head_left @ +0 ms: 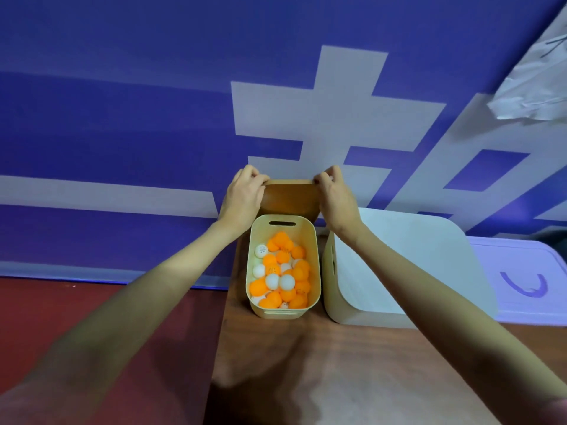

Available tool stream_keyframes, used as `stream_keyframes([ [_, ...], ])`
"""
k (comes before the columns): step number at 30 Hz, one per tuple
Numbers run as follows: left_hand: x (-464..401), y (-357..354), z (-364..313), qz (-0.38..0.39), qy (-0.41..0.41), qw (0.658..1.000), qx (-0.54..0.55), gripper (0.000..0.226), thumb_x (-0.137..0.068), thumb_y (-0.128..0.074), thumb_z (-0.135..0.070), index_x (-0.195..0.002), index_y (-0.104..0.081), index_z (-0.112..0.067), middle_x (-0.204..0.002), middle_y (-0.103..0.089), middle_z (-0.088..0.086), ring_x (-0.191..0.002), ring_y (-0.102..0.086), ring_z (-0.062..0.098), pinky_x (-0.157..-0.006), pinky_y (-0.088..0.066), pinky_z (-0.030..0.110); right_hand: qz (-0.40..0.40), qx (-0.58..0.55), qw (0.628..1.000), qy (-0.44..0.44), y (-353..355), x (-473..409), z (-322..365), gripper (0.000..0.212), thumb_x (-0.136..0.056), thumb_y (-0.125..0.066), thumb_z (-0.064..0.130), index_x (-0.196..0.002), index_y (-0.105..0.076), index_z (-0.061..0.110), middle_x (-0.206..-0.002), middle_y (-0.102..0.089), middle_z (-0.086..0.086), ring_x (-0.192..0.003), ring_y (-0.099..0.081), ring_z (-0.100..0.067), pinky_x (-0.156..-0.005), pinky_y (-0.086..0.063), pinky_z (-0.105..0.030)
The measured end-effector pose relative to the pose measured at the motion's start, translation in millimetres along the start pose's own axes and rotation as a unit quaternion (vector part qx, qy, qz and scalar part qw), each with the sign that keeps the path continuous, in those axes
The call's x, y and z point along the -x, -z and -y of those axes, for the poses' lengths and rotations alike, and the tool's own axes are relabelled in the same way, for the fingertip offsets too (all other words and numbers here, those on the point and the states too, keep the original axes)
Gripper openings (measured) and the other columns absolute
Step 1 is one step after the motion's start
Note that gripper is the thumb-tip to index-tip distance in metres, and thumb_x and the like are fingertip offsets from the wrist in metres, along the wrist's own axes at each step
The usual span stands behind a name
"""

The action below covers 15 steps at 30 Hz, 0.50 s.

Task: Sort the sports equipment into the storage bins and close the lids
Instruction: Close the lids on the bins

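Small cream bin (316, 256) sits open on the wooden table (306, 363), filled with orange and white ping-pong balls (283, 274); sorting for this bin looks complete. Its wooden lid (291, 197) stands upright behind the far rim of the bin, against the blue banner (122, 118). Left hand (242, 197) pinches the lid's top left corner, right hand (336, 197) pinches the top right corner, fingers curled over the top edge. Judgement: lid about to be brought over and set down; that closing not yet done.

White bin (399, 271) just right of the small one already has its lid on. Further right, a pale lilac box (521, 271) with a lid showing a curved mark; appears closed.

Unclear:
- lower edge of wooden lid hidden behind bin rim, cannot tell if it rests on the table
- contents of white bin and lilac box not visible
- lilac box cut off at the right edge of view
- crumpled white sheet (534, 81) at top right, only partly in view
- no loose equipment in view; beyond it, cannot tell
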<state>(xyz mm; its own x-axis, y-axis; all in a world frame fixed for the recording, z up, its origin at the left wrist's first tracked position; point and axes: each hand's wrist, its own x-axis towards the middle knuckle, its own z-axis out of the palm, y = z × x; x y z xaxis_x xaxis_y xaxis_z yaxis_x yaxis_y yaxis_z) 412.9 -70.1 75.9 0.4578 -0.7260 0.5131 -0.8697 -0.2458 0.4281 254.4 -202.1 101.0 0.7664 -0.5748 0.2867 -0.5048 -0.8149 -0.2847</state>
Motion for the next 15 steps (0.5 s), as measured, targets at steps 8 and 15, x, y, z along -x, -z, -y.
stream_keyframes([
  [8,76,39,-16,0.057,-0.061,0.996,-0.043,0.017,-0.09,-0.061,-0.012,-0.105,-0.064,-0.007,-0.11,-0.055,0.007,-0.1,-0.053,0.022,-0.069,-0.052,0.037,-0.056,0.03,0.992,0.105,10,81,2,0.016,-0.081,-0.064,0.002,-0.095,-0.057,0.002,-0.102,-0.053,-0.018,-0.063,-0.052,-0.03,-0.046,-0.034,-0.028],
  [15,137,27,-22,0.156,-0.083,0.984,-0.024,0.02,-0.089,-0.052,-0.01,-0.106,-0.061,-0.004,-0.138,-0.051,0.014,-0.118,-0.056,0.029,-0.093,-0.048,0.04,0.024,0.037,0.988,0.145,-13,135,-3,0.025,-0.075,-0.059,0.006,-0.098,-0.055,-0.003,-0.115,-0.055,-0.023,-0.093,-0.056,-0.037,-0.075,-0.05,-0.04],
])
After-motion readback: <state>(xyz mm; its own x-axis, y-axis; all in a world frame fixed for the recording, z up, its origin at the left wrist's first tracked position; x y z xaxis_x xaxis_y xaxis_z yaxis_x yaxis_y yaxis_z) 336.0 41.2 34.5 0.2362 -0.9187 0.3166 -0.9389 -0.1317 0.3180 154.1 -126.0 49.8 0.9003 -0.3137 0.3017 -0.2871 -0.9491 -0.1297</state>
